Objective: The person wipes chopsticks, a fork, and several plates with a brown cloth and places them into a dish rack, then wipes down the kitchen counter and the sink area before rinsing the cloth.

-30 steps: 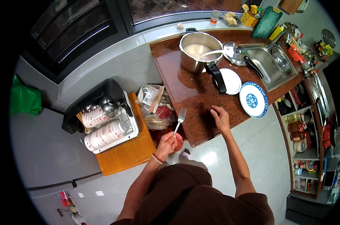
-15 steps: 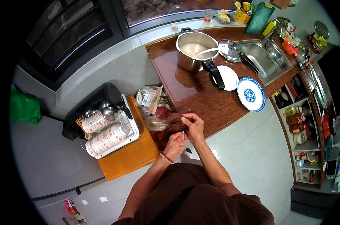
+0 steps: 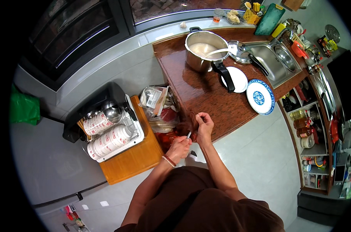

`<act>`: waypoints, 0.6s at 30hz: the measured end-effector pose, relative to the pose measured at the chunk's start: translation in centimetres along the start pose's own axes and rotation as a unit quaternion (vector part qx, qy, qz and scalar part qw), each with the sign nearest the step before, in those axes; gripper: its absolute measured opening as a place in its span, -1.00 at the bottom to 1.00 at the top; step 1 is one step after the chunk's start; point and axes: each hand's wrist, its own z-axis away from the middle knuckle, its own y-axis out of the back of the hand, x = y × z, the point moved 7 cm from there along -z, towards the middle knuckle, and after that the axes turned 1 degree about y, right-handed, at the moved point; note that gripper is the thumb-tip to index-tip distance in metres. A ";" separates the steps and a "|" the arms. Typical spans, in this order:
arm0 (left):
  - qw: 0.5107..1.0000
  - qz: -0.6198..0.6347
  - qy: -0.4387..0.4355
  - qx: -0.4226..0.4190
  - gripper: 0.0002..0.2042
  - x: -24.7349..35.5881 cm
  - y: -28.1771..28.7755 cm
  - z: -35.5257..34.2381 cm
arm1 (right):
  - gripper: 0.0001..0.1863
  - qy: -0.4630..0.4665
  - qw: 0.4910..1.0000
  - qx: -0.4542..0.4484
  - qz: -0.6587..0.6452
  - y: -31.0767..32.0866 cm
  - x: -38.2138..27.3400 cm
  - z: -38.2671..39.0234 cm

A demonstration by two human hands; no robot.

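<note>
Near the counter's front left corner, my left hand (image 3: 178, 150) is closed around a small silvery-white thing (image 3: 189, 135) whose tip sticks up past the fingers; its kind is too small to tell. Just right of it and slightly farther off, my right hand (image 3: 205, 125) is pinched at thin, dark reddish-brown material (image 3: 192, 120) that looks like plastic film. That material blends into the counter's colour. Below it and to the left, a shiny red bag (image 3: 166, 139) hangs or lies beside the counter. The two hands are close together but apart.
The brown counter (image 3: 194, 92) bears a pot (image 3: 200, 62) of cloudy liquid with a white ladle, a glass lid (image 3: 240, 52), a white plate (image 3: 239, 81) and a blue-rimmed plate (image 3: 267, 101). Left stand packed bags (image 3: 156, 102) and a wooden cabinet (image 3: 125, 164) under a dish rack (image 3: 138, 133).
My right hand has moved slightly right and away from my left hand. More of the silvery-white thing and of the red bag shows now. The whole view has shifted a little.
</note>
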 end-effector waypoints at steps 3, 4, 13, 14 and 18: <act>0.998 0.035 -0.047 0.004 -0.80 0.7 1.4 0.5 | -0.94 -0.001 0.999 -0.049 -0.001 0.4 -0.5 -0.8; 0.998 0.031 -0.056 0.009 -0.81 1.1 2.0 0.8 | -0.94 -0.005 0.999 -0.018 -0.036 0.8 -2.3 -0.8; 0.997 0.014 -0.068 -0.019 -0.83 1.2 1.2 1.4 | -0.95 -0.157 0.963 -0.199 -0.097 -3.1 -0.8 2.0; 0.997 -0.002 -0.069 -0.017 -0.83 0.9 0.7 1.3 | -0.93 -0.114 0.965 -0.219 -0.090 -3.8 -0.7 2.5; 0.998 -0.030 -0.051 0.006 -0.83 0.7 -0.6 2.1 | -0.95 -0.079 0.989 -0.101 -0.078 -3.0 0.0 0.6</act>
